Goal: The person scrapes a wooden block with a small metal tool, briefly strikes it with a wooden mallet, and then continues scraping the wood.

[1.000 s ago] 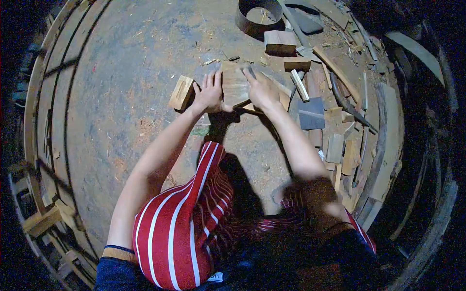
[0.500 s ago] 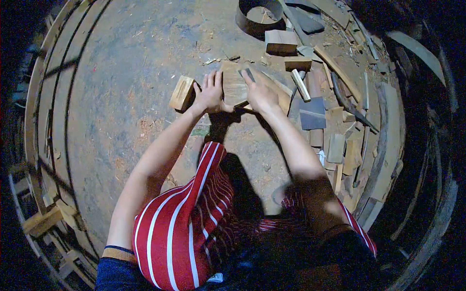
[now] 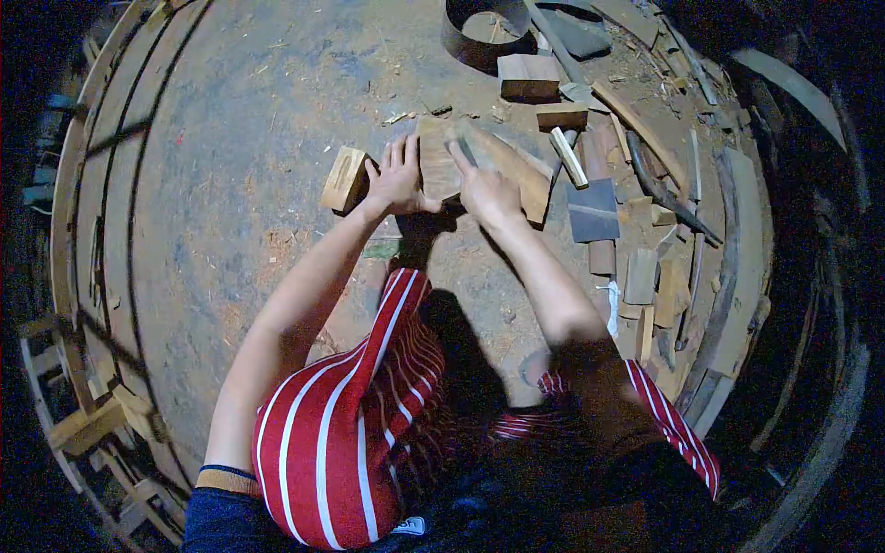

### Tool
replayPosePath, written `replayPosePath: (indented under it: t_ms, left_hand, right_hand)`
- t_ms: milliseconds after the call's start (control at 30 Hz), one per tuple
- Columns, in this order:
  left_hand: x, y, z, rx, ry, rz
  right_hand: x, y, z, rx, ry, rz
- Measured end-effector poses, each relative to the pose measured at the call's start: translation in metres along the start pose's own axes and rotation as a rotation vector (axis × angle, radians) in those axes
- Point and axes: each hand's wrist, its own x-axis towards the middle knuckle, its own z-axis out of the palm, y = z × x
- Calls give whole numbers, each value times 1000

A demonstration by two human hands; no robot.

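A flat wooden board (image 3: 437,152) lies on the ground in front of me. My left hand (image 3: 396,184) presses on its left side with the fingers stretched out and the thumb apart. On the board's face, my right hand (image 3: 489,196) pushes down a small dark grey piece of sandpaper (image 3: 465,146), index finger extended and the other fingers curled. The sandpaper is partly covered and a little blurred. Just left of my left hand sits a small wooden block (image 3: 346,179). Another flat wood piece (image 3: 528,184) lies partly behind my right hand.
To the right are a dark sheet (image 3: 594,212), a thin light stick (image 3: 570,158) and many wood offcuts (image 3: 641,276). A metal ring (image 3: 475,46) and two blocks (image 3: 529,77) stand farther off. Wooden slats (image 3: 115,184) run along the left edge.
My right hand has slid slightly left and toward me across the board with the sandpaper, showing more of the wood piece on the right. My left hand stays in place.
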Motion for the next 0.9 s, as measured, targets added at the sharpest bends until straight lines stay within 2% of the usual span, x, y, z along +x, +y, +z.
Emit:
replayPosePath:
  t_ms: [167, 233, 333, 433, 467, 533, 667, 800, 900]
  left_hand:
    - [-11, 4, -10, -11, 8, 26]
    - [-8, 2, -7, -6, -18, 16]
    - [-7, 5, -10, -1, -20, 10]
    - [-7, 2, -8, 1, -13, 9]
    - [-8, 3, -8, 8, -14, 11]
    - [-7, 3, -9, 5, -13, -2]
    - [-9, 1, -7, -7, -7, 12]
    - [-9, 3, -8, -5, -12, 19]
    - [-3, 1, -3, 12, -16, 17]
  right_hand:
    - [-50, 4, -2, -2, -171, 28]
    - [-44, 14, 15, -123, 50, -90]
    - [-3, 5, 12, -50, 112, -15]
    - [19, 2, 15, -38, 173, -33]
    - [14, 3, 11, -46, 176, -32]
    - [-6, 3, 7, -24, -11, 26]
    - [-51, 0, -2, -26, -47, -29]
    - [-16, -2, 2, 22, -67, 6]
    - [15, -2, 8, 14, 61, -4]
